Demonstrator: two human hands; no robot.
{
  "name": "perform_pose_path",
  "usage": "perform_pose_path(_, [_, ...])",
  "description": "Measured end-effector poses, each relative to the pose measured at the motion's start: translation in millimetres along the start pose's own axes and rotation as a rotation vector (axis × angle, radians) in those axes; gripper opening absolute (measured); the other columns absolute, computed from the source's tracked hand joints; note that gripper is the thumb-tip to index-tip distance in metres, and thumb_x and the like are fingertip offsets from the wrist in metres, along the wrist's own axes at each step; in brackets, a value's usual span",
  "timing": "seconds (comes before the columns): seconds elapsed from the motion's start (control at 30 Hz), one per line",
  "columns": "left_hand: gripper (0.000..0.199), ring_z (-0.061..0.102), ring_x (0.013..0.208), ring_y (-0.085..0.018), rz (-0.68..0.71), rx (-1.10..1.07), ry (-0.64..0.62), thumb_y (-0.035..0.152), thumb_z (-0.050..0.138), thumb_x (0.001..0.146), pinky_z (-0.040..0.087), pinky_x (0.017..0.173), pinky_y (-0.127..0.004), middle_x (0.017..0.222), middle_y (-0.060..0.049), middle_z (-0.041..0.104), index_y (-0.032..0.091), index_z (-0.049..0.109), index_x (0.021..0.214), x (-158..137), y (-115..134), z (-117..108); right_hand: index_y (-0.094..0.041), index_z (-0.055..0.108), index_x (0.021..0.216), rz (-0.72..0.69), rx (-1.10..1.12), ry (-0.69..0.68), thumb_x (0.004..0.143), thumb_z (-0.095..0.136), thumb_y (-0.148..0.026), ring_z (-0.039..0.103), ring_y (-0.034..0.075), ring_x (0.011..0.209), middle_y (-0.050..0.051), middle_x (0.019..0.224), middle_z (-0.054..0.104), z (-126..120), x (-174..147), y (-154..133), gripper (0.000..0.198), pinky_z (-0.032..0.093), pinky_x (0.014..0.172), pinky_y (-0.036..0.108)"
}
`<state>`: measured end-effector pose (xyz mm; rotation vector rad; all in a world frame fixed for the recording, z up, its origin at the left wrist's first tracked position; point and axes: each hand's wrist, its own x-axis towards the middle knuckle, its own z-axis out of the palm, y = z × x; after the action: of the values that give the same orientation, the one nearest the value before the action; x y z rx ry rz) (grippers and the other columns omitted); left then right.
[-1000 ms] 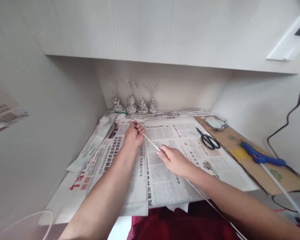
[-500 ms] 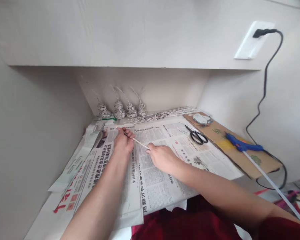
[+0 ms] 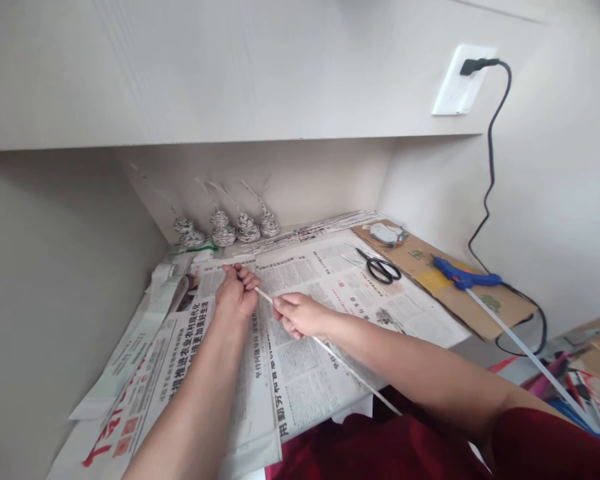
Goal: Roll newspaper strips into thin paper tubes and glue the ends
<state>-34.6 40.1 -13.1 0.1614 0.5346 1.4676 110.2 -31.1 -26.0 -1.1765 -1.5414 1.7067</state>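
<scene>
A thin rolled-paper stick (image 3: 357, 377) runs from my left hand, through my right hand, and down toward the table's front edge. My left hand (image 3: 237, 291) is closed round its far end. Close by on the right, my right hand (image 3: 297, 313) grips the stick with the fingers curled; a short stretch of it shows between the two hands. Both hands are above the newspaper sheets (image 3: 320, 393) that cover the table. What sits inside the left fist is hidden.
Several woven paper gourds (image 3: 223, 230) stand at the back left, beside a bundle of paper sticks (image 3: 315, 231). Black scissors (image 3: 383, 269) lie to the right. A blue glue gun (image 3: 465, 275) with a long glue stick rests on cardboard (image 3: 425, 257), its cord running to a wall socket (image 3: 463, 80).
My right hand has moved closer to the left and its grip has turned. The stick's long end now shows below the right hand. The camera view has shifted to the right.
</scene>
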Motion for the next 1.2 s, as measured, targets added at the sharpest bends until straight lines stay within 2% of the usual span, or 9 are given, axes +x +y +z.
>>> perform_pose_path(0.1, [0.035,0.025,0.033,-0.005,-0.019,-0.019,-0.034,0.039,0.033,0.094,0.018,0.031,-0.015,0.046,0.007,0.027,0.017,0.04,0.068,0,1,-1,-0.022,0.034,0.072,0.099,0.223,-0.26,0.095,0.019,-0.045,0.023,0.011,0.038,-0.009,0.045,0.02,-1,3,3,0.035,0.026,0.042,0.021])
perform_pose_path(0.17, [0.035,0.025,0.034,-0.005,-0.011,-0.009,-0.027,0.039,0.033,0.094,0.019,0.031,-0.015,0.047,0.007,0.028,0.017,0.041,0.068,0,0,-1,-0.023,0.036,0.075,0.125,0.238,-0.288,0.094,0.018,-0.048,0.025,0.011,0.038,-0.009,0.045,0.022,-2,2,5,0.037,0.027,0.043,0.022])
perform_pose_path(0.37, [0.034,0.031,0.037,-0.005,0.032,0.01,-0.016,0.037,0.033,0.094,0.026,0.035,-0.015,0.049,0.006,0.033,0.016,0.043,0.069,1,-2,0,-0.02,0.049,0.079,-0.226,-0.478,0.282,0.085,0.05,-0.048,0.042,0.013,0.058,-0.001,0.063,0.044,1,-3,3,0.029,0.03,0.054,0.025])
perform_pose_path(0.6, [0.035,0.031,0.037,-0.005,-0.043,-0.064,-0.115,0.039,0.033,0.093,0.027,0.036,-0.015,0.048,0.006,0.032,0.017,0.04,0.067,0,-2,-1,-0.022,0.04,0.078,0.022,-0.076,-0.202,0.094,0.017,-0.049,0.028,0.011,0.04,-0.008,0.049,0.022,-7,2,-4,0.039,0.032,0.044,0.023])
perform_pose_path(0.67, [0.034,0.031,0.037,-0.006,-0.046,-0.036,-0.128,0.042,0.035,0.091,0.029,0.037,-0.016,0.048,0.006,0.033,0.017,0.042,0.068,-1,-3,-2,-0.021,0.043,0.078,0.013,-0.123,-0.111,0.094,0.024,-0.048,0.032,0.011,0.042,-0.007,0.049,0.028,-7,1,-4,0.036,0.031,0.045,0.023])
perform_pose_path(0.8, [0.034,0.03,0.037,-0.007,-0.026,-0.019,-0.137,0.044,0.036,0.09,0.027,0.037,-0.017,0.047,0.006,0.03,0.018,0.044,0.07,-1,-3,-3,-0.019,0.05,0.082,-0.194,-0.43,0.234,0.091,0.043,-0.042,0.039,0.01,0.053,-0.003,0.061,0.042,-2,1,-3,0.026,0.031,0.052,0.022])
perform_pose_path(1.0, [0.036,0.031,0.038,-0.006,-0.05,-0.112,-0.172,0.042,0.034,0.092,0.026,0.036,-0.016,0.047,0.006,0.031,0.016,0.044,0.07,0,0,-1,-0.021,0.045,0.083,-0.053,-0.162,-0.127,0.095,0.013,-0.047,0.03,0.01,0.041,-0.008,0.05,0.024,-1,9,-4,0.042,0.034,0.047,0.023])
perform_pose_path(1.07, [0.036,0.031,0.038,-0.006,-0.031,-0.095,-0.155,0.042,0.033,0.092,0.027,0.037,-0.016,0.048,0.006,0.033,0.016,0.045,0.07,1,0,-1,-0.021,0.046,0.082,-0.088,-0.27,-0.03,0.094,0.021,-0.05,0.037,0.011,0.044,-0.006,0.052,0.032,-2,8,-4,0.04,0.036,0.051,0.024])
perform_pose_path(1.2, [0.037,0.03,0.037,-0.006,0.024,-0.062,-0.087,0.041,0.033,0.093,0.027,0.036,-0.017,0.047,0.006,0.032,0.016,0.044,0.068,3,-1,-2,-0.02,0.051,0.089,-0.301,-0.775,0.371,0.088,0.044,-0.048,0.052,0.018,0.066,0.002,0.065,0.051,2,2,-6,0.029,0.037,0.064,0.03])
